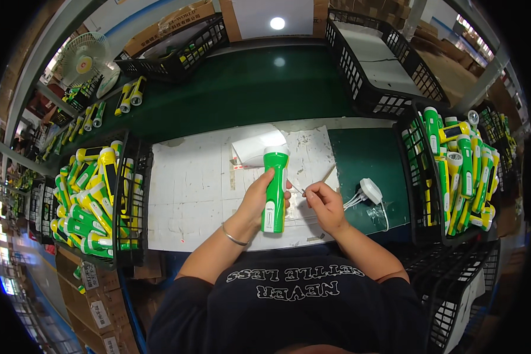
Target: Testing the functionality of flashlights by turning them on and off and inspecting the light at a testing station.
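My left hand (258,197) is wrapped round a green and yellow flashlight (274,192) with a white head. The flashlight points away from me over the white board (189,194). Just to its right, my right hand (326,206) is closed in a pinch round a slim brownish stick-like tool (329,173). A thin tip shows by its fingers, close to the flashlight's side; whether it touches is too small to tell. Beyond the flashlight's head lies a curled white sheet (255,147).
Black baskets of flashlights stand at left (124,194) and right (416,177). A white round device (370,190) with white cables lies right of my right hand. A black crate (389,97) stands back right. A bright light spot (277,23) shows on the far white panel.
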Motion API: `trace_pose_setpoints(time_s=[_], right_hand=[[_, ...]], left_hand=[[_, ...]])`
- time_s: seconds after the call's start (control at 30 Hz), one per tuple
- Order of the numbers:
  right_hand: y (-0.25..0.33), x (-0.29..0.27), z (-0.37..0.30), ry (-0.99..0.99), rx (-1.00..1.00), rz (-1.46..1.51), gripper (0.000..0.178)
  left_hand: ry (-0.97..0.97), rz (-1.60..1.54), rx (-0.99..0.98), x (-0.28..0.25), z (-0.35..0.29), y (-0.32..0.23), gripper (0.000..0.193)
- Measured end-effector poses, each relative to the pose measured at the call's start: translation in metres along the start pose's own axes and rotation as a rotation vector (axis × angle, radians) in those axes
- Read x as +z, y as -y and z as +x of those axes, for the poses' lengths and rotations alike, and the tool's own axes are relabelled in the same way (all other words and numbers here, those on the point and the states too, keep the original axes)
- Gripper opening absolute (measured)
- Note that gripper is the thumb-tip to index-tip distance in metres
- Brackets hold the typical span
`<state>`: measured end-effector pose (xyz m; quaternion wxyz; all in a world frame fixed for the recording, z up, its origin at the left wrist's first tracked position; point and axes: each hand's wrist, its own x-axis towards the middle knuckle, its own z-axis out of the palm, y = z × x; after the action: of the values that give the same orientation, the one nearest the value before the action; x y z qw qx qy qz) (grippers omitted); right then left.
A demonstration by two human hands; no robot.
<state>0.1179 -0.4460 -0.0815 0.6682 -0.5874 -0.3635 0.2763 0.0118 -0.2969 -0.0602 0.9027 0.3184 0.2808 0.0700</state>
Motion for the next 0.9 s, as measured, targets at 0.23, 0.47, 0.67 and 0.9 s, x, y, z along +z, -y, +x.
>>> trace_pose_setpoints(time_s=[0.23,0.47,0.67,0.9], right_hand=[[0.039,0.005,0.021,0.09,-0.31,-0.708,0.009],[0.043,0.019,0.024,0.208,-0.58,-1.164,0.01],[0.049,0.026,-0.005,0.63,-0.605,-0.947,0.019],[0.041,0.039,0.01,0.283,-0.595,-0.73,0.032]], left_hand=[[0.012,0.165,0.18,0.004,0.011,-0.015,0.032],[0.023,0.476,0.454,0.003,0.014,-0.002,0.038],[-0.127,0.32,0.373,-0.008,0.015,-0.011,0.057],[-0.065,0.158,0.318,-0.017,0.015,-0.02,0.051]])
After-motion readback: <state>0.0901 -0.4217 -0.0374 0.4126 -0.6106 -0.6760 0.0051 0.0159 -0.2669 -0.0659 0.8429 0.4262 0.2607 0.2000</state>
